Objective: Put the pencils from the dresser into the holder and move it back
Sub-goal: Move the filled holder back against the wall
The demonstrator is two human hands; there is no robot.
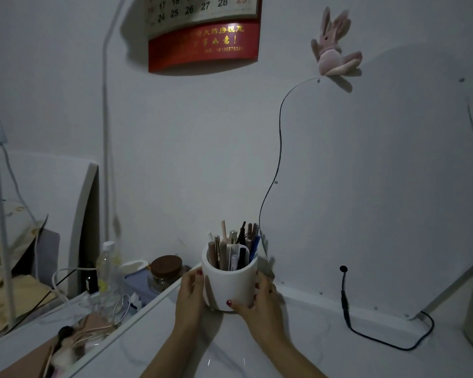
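Holder full, both hands on it, low centre of frame near the wall

The left hand (189,293) and right hand (260,298) clasp the white holder (230,285) from either side, thumbs on its front; its base looks to be on or just above the dresser (298,347), cannot tell which. Pencils (231,248) stand upright inside, none seen loose on the marble top. Judged step: loading done, now the move back. Next move calls for a level slide or lift so nothing tips out, staying clear of the mirror edge (268,222) just right of it and of the black cable (366,334) lower right, then both hands releasing
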